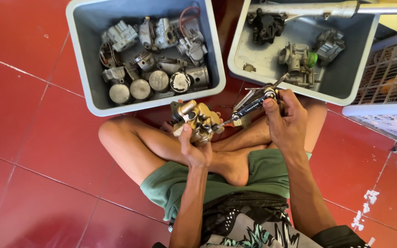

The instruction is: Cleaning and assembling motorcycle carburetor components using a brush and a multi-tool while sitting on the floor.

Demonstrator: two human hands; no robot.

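Above crossed legs, left hand gripping brass carburetor, right hand gripping screwdriver, tip lower-left.

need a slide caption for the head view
Left hand grips a brass carburetor; right hand drives a screwdriver into it.

Brass-coloured carburetor and a screwdriver, held above crossed legs.

The carburetor is a blocky, gold-toned metal casting with a short cylindrical spout at its upper left, gripped in the left hand and tilted. The screwdriver, dark-handled with a slim metal shaft, slants down-left from the right hand; its tip meets the carburetor's right side.
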